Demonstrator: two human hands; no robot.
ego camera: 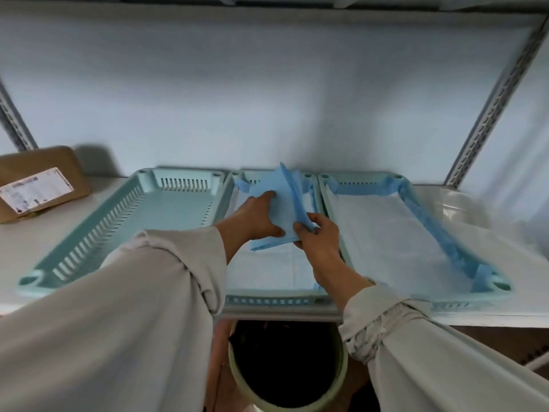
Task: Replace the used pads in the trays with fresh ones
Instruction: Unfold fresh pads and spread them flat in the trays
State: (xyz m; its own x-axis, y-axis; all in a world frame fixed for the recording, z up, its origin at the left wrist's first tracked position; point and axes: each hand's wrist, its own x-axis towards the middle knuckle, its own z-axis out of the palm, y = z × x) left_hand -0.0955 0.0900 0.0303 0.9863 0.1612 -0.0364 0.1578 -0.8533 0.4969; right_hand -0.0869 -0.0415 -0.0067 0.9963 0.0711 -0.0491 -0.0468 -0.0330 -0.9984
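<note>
Three pale teal slotted trays stand side by side on a white shelf. The left tray (98,233) holds no pad. The middle tray (276,300) has a white pad (267,269) lying in it. The right tray (335,221) holds a white pad with blue edges (395,233). Above the middle tray, a folded blue pad (280,200) is held by both hands. My left hand (255,217) grips its left side and my right hand (319,236) pinches its lower right part.
A brown cardboard parcel with a white label (38,182) sits at the shelf's left end. A round green bin with a dark opening (286,367) stands below the shelf edge. Slotted metal uprights (493,105) frame the shelf. A clear plastic container (457,209) is at the right.
</note>
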